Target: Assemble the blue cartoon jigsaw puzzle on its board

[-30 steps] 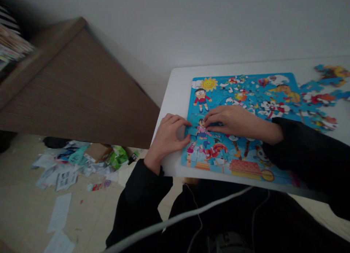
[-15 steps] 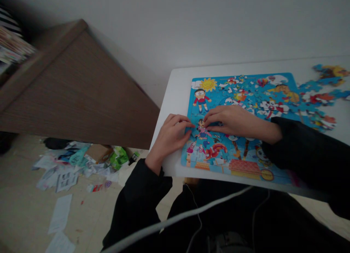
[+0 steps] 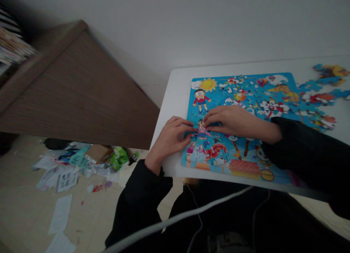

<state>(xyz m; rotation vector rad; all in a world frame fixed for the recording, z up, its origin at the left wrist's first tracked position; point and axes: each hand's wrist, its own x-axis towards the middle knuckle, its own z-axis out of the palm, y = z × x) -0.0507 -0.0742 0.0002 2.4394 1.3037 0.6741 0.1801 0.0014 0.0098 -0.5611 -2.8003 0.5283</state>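
Observation:
A blue jigsaw puzzle (image 3: 218,162) with cartoon figures lies on a white table, partly fitted together. My left hand (image 3: 173,136) rests at its left side, thumb and forefinger closed on a small puzzle piece beside a figure in pink (image 3: 201,129). From the other side, the fingertips of my right hand (image 3: 232,122) are pinched together at that figure's right edge, on what looks like a piece. The right palm covers the middle of the puzzle. Above the hands show a boy figure in red (image 3: 201,100) and a smiling sun (image 3: 208,84).
Loose puzzle pieces (image 3: 318,98) lie in heaps over the board's upper part and on the table (image 3: 179,89) to the right. A brown wooden cabinet (image 3: 82,89) stands at left, with papers and bags (image 3: 82,160) on the floor. A pale cable (image 3: 180,214) crosses below the table.
My left hand's forefinger and thumb have shifted slightly right, towards the figure in pink. The right hand has stayed in about the same place.

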